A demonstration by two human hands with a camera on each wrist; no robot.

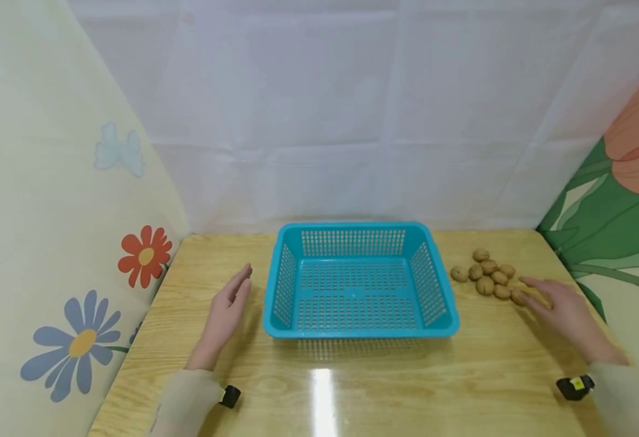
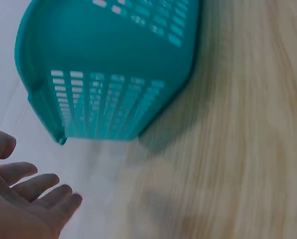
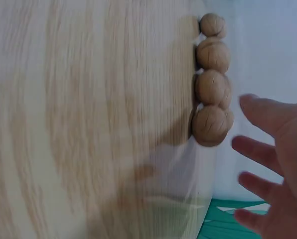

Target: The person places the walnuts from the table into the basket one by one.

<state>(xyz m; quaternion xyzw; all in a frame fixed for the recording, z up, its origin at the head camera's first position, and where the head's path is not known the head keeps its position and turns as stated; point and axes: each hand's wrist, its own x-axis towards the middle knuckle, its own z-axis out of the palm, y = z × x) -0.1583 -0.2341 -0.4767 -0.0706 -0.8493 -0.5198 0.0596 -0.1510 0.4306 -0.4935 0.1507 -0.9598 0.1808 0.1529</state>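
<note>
Several brown walnuts (image 1: 485,285) lie in a cluster on the table, to the right of a blue plastic basket (image 1: 352,333). My right hand (image 1: 562,312) hovers at the near right edge of the cluster, fingers spread, thumb overlapping the nearest walnut in the head view. In the right wrist view a row of walnuts (image 3: 212,93) shows just beyond the fingertips, and nothing is in the palm. My left hand (image 1: 227,308) is held beside the basket's left wall, fingers straight and holding nothing. The left wrist view shows the basket's slotted side (image 2: 106,107) apart from the fingers.
The wooden table (image 1: 275,394) meets a white cloth backdrop (image 1: 297,121) right behind the basket. A flowered panel (image 1: 51,212) stands along the left side, and another panel with large green leaves (image 1: 619,230) along the right.
</note>
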